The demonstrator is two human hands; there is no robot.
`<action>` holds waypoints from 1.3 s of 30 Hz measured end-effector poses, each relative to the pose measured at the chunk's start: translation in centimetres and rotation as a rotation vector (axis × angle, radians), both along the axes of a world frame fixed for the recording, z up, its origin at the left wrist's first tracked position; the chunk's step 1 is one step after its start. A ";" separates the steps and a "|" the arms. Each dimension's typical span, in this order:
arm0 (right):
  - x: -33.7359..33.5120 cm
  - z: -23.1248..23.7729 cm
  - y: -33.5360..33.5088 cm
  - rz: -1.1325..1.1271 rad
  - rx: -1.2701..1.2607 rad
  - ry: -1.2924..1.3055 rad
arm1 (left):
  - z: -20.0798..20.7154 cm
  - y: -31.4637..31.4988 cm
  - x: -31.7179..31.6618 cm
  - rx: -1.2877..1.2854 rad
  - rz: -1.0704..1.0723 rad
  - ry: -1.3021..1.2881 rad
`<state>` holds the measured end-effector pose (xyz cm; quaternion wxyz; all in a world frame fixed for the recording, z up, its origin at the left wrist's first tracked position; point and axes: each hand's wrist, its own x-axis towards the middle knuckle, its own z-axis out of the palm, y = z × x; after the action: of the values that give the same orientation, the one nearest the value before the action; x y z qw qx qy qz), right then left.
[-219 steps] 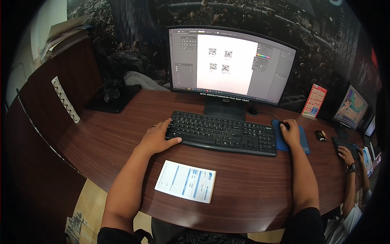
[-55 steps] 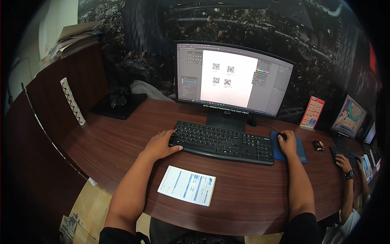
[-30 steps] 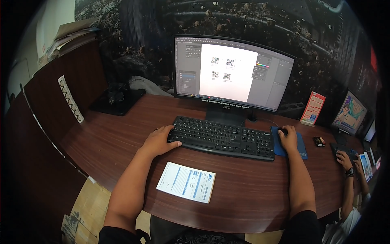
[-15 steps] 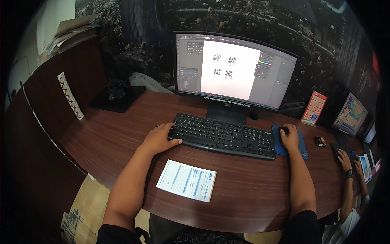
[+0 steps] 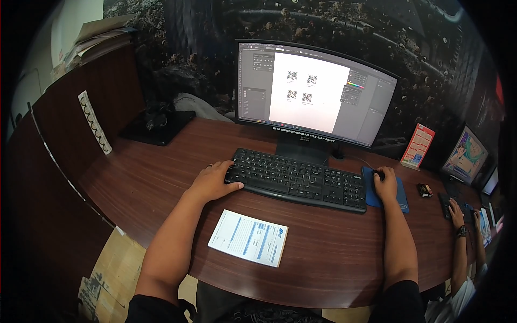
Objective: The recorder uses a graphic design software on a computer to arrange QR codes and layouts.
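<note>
Fingers [image 5: 224, 168] of the left hand [image 5: 213, 182] lie slightly apart over the left end of the keyboard [image 5: 295, 180], the thumb spread away from them along its near left corner, and nothing is gripped. The right hand [image 5: 386, 187] is curled over the mouse [image 5: 381, 175], so that only a small dark part of it shows.

The keyboard is full-size and black, long and low, with rounded corners, pale legends on the keys and a number block at its right end; its near rim has a faint gloss. It sits slightly askew on the desk [image 5: 334, 247], nearer the back edge than the front. Just beside its right end lies the mouse pad [image 5: 400, 203], plain blue with a small mark at its near right corner, partly covered by the right hand and wrist.

Between the keyboard and the desk's front edge lies a form pad [image 5: 249, 238], white with blue bands and ruled lines. Toward the back edge stands a wide black monitor [image 5: 318, 86], its screen showing four square codes on a white page between grey panels.

Right of the mouse pad is a small dark box [image 5: 425, 190], with an upright red-and-white calendar [image 5: 418, 146] behind it. Near the desk's right end, a co-worker's hand [image 5: 457, 213] rests by another dark keyboard [image 5: 446, 205].
</note>
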<state>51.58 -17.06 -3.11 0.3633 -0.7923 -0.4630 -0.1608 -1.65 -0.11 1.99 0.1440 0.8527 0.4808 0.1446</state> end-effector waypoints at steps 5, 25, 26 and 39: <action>0.5 -0.1 0.1 0.045 0.010 -0.008 | 0.0 0.0 -0.1 0.007 0.008 0.007; -0.5 0.3 -0.1 -0.004 -0.018 -0.010 | -0.3 0.1 -0.1 0.002 0.003 0.021; -0.5 0.4 -0.1 -0.004 -0.019 -0.009 | -0.1 -0.1 0.0 0.001 0.003 0.022; -0.5 0.4 0.1 -0.017 -0.009 0.011 | -0.1 -1.7 2.6 0.213 -0.094 0.152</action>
<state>51.10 -16.96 -2.70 0.3608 -0.7988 -0.4551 -0.1574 0.99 -1.82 1.91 0.0225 0.8934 0.4317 0.1227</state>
